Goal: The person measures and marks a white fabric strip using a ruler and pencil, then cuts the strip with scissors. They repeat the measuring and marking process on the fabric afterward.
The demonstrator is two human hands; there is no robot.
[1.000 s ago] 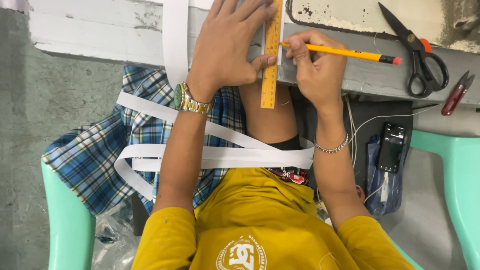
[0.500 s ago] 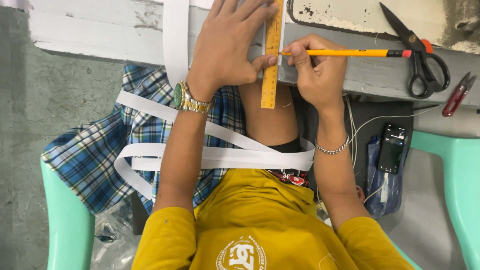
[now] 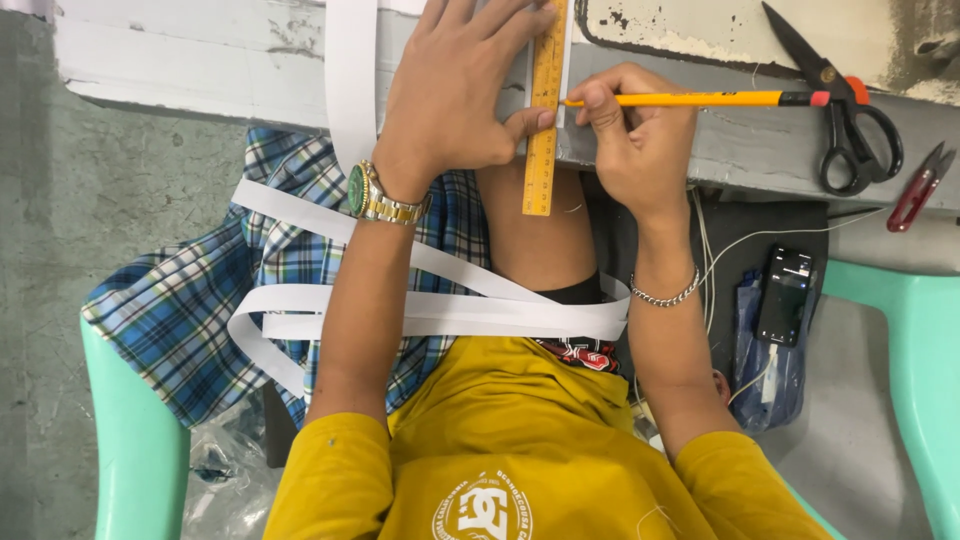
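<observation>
Pressing the stiff ruler (image 3: 543, 110) flat on the surface (image 3: 200, 70) with my left hand (image 3: 455, 95) spread open, my right hand's (image 3: 640, 135) grip clamped on the light pencil (image 3: 690, 99) near its tip.

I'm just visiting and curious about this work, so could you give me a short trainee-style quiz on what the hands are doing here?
1. True or false: the left hand presses on the yellow ruler.
2. What does the right hand hold?
3. Which lies nearest the scissors: (a) red snips, (b) phone, (c) wristwatch?

Key: 1 true. 2 a yellow pencil. 3 (a).
</observation>
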